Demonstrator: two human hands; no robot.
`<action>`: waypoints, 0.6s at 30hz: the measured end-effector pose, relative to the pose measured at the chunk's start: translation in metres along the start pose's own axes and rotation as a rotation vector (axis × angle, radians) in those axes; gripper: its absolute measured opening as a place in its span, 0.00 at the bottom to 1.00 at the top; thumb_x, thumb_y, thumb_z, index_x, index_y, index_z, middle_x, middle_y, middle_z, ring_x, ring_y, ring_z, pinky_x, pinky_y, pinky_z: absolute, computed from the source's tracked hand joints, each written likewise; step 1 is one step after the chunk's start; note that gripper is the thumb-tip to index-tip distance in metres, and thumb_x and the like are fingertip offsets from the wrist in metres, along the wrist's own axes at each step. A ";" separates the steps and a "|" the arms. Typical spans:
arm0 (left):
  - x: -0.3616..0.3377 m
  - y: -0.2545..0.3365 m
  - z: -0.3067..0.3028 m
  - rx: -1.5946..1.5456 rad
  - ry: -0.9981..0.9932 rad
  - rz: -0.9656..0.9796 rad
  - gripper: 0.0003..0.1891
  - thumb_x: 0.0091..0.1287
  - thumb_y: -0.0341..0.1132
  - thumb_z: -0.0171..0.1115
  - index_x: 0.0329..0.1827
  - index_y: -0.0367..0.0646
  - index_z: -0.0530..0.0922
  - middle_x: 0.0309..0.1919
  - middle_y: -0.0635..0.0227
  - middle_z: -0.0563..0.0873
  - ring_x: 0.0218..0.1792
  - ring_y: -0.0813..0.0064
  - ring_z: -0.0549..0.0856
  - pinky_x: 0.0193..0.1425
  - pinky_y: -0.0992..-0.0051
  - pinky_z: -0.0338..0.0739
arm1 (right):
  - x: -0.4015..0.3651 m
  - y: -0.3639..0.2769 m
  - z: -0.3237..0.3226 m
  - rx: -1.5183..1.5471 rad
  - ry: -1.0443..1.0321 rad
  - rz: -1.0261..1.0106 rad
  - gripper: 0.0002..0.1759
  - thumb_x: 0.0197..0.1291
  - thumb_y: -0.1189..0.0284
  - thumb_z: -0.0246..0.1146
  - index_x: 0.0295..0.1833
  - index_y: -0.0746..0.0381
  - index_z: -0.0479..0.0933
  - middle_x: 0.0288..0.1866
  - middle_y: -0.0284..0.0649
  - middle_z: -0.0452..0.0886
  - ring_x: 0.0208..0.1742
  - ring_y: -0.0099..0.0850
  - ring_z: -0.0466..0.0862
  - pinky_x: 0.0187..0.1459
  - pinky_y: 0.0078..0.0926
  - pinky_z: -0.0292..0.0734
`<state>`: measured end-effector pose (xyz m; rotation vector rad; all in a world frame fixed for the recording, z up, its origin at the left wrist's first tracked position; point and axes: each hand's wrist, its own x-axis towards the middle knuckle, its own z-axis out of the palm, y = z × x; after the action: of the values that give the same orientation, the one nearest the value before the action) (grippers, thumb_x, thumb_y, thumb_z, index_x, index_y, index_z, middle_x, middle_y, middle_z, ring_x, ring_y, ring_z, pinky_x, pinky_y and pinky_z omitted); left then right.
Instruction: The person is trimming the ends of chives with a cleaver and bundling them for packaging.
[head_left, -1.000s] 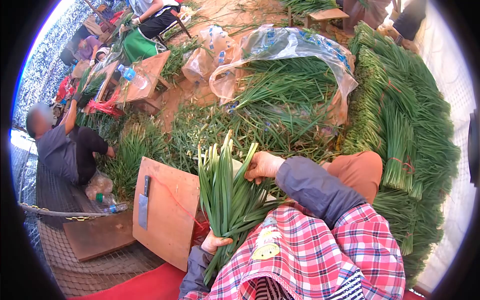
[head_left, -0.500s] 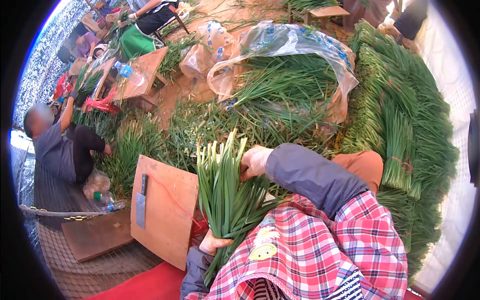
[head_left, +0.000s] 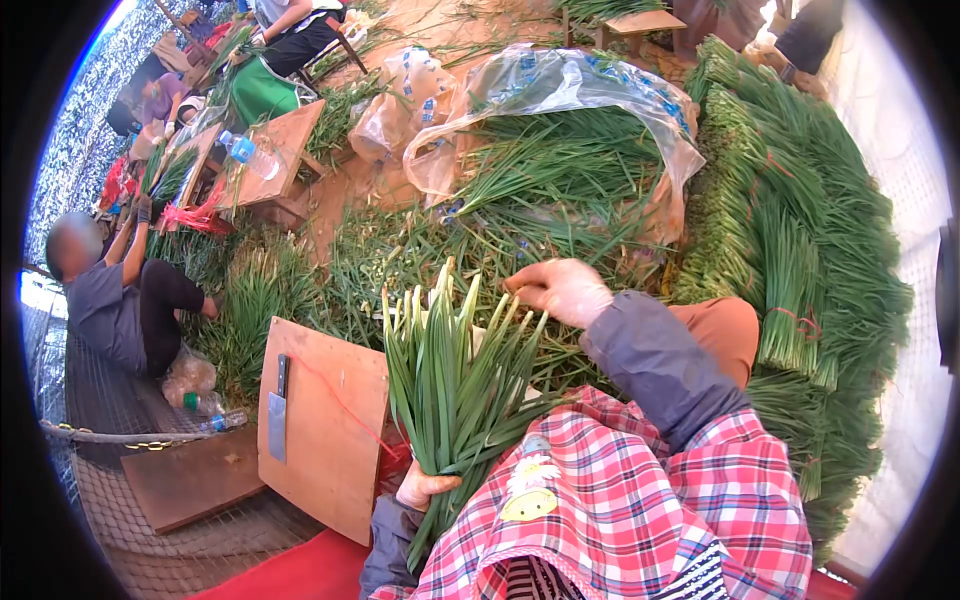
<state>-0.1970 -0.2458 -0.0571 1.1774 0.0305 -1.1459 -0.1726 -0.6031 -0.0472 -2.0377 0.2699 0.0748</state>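
Observation:
A bundle of long green stalks with pale ends (head_left: 455, 375) stands upright before my checked apron. My left hand (head_left: 426, 486) is wrapped round its lower part. Near the pale ends, on the right of the bundle, is my right hand (head_left: 562, 290), its fingers bent and close together; whether something small is between the fingertips I cannot make out. Left of the bundle a wooden board (head_left: 325, 425) carries a cleaver (head_left: 278, 410) and a red string.
Loose greens (head_left: 400, 250) cover the ground ahead. A large plastic bag (head_left: 570, 85) holds more stalks. Tied bundles (head_left: 800, 250) are piled at the right. A person (head_left: 110, 290) sits at the left, near a wooden bench (head_left: 270, 165) with a bottle. Others are behind.
My right hand has moved away from the bundle, to the right and upward. The bundle's tops have spread apart. At the left, the seated person's hands are lower.

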 end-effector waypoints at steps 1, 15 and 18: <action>0.001 -0.002 0.001 -0.024 -0.010 -0.022 0.36 0.42 0.21 0.65 0.60 0.39 0.66 0.52 0.63 0.78 0.51 0.68 0.77 0.57 0.69 0.71 | -0.001 -0.015 0.003 0.092 -0.112 0.100 0.22 0.53 0.59 0.62 0.49 0.62 0.78 0.36 0.43 0.83 0.35 0.30 0.82 0.42 0.25 0.75; 0.002 -0.001 -0.001 -0.038 -0.022 -0.040 0.38 0.42 0.20 0.64 0.62 0.40 0.65 0.53 0.61 0.77 0.53 0.66 0.77 0.58 0.67 0.70 | 0.018 -0.007 0.074 0.422 -0.204 0.247 0.14 0.51 0.66 0.63 0.39 0.65 0.78 0.25 0.35 0.80 0.21 0.22 0.77 0.25 0.21 0.73; 0.001 -0.005 -0.006 -0.035 -0.020 -0.044 0.37 0.42 0.20 0.64 0.62 0.40 0.65 0.53 0.61 0.76 0.53 0.65 0.76 0.58 0.66 0.70 | 0.015 -0.010 0.072 0.406 -0.242 0.217 0.14 0.51 0.67 0.62 0.41 0.64 0.78 0.25 0.34 0.79 0.20 0.21 0.76 0.23 0.19 0.71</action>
<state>-0.1966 -0.2422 -0.0636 1.1392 0.0609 -1.1911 -0.1509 -0.5375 -0.0747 -1.5736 0.3239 0.3699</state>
